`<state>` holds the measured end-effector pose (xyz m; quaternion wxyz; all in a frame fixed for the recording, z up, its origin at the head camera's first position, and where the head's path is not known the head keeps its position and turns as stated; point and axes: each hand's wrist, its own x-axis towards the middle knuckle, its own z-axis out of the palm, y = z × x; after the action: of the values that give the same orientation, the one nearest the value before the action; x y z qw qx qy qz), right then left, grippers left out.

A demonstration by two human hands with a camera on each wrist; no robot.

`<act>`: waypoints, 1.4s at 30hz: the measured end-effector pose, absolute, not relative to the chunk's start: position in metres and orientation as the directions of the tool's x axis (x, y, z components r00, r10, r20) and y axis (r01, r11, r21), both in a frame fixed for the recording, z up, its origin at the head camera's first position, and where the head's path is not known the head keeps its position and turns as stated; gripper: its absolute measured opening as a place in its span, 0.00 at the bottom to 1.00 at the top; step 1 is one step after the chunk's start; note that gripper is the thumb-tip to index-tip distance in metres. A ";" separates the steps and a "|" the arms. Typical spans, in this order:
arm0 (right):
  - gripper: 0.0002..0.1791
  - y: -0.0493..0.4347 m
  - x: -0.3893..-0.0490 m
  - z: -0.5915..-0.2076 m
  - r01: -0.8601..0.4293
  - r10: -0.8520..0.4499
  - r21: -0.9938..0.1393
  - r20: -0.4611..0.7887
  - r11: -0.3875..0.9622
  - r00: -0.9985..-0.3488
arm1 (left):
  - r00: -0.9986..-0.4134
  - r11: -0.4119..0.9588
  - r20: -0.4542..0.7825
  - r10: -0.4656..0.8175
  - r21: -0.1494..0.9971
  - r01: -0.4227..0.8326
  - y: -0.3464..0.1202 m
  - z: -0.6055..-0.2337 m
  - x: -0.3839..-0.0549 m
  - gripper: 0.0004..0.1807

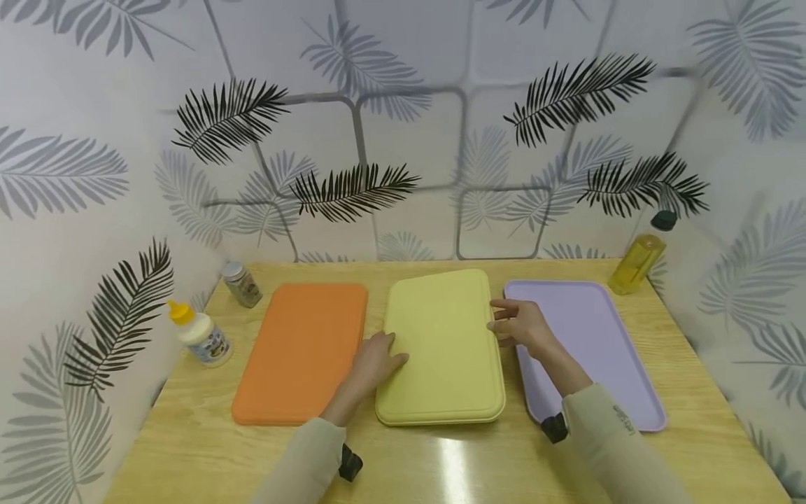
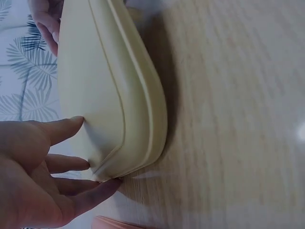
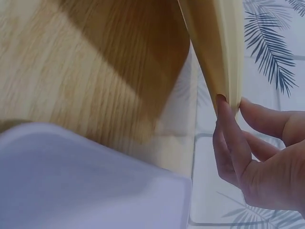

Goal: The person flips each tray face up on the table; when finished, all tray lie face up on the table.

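A yellow tray (image 1: 441,350) lies bottom up in the middle of the table, its right side raised and casting a shadow on the wood. My right hand (image 1: 522,327) pinches its right edge; in the right wrist view the thumb lies on one side of the rim and the fingers (image 3: 233,138) on the other. At the left edge is my left hand (image 1: 373,364), thumb on the tray's flat face and fingertips at the rim, as the left wrist view shows. An orange tray (image 1: 302,350) lies left of it. To the right, a purple tray (image 1: 579,343) sits hollow side up under my right forearm.
A white glue bottle with a yellow cap (image 1: 204,339) and a small jar with a grey lid (image 1: 242,285) stand at the left. At the back right stands a bottle of yellow liquid (image 1: 637,264) with a dark cap. A patterned wall (image 1: 415,140) borders the table (image 1: 403,462).
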<state>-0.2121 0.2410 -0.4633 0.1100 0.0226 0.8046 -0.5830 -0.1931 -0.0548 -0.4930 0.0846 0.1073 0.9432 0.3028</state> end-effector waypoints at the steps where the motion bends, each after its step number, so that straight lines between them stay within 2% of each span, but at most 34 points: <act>1: 0.31 0.242 -0.212 -0.463 0.169 -0.091 -0.933 -0.207 0.317 -0.974 | -0.961 0.786 -0.095 0.260 0.598 0.154 -0.055 -0.493 -0.189 0.32; 8: 0.32 0.240 -0.213 -0.459 0.165 -0.109 -0.944 -0.203 0.284 -0.973 | -0.959 0.768 -0.098 0.265 0.623 0.149 -0.060 -0.492 -0.152 0.39; 14: 0.34 0.247 -0.210 -0.448 0.174 -0.081 -0.941 -0.205 0.292 -0.975 | -0.933 0.736 -0.100 0.345 0.646 0.203 -0.056 -0.486 -0.125 0.49; 18: 0.34 0.248 -0.210 -0.441 0.174 -0.075 -0.942 -0.203 0.286 -0.976 | -0.924 0.701 -0.118 0.365 0.688 0.189 -0.053 -0.486 -0.114 0.53; 33: 0.33 0.249 -0.209 -0.417 0.146 -0.135 -0.965 -0.178 0.218 -0.975 | -0.922 0.672 -0.107 0.371 0.716 0.187 -0.044 -0.489 -0.089 0.52; 42: 0.31 0.240 -0.214 -0.402 0.126 -0.171 -0.980 -0.152 0.155 -0.973 | -0.940 0.658 -0.132 0.314 0.744 0.116 -0.038 -0.486 -0.085 0.47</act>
<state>-0.2143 0.2401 -0.4018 0.1145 -0.0151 0.7512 -0.6499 -0.0850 -0.0383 -0.4863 0.1254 0.1193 0.9019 0.3956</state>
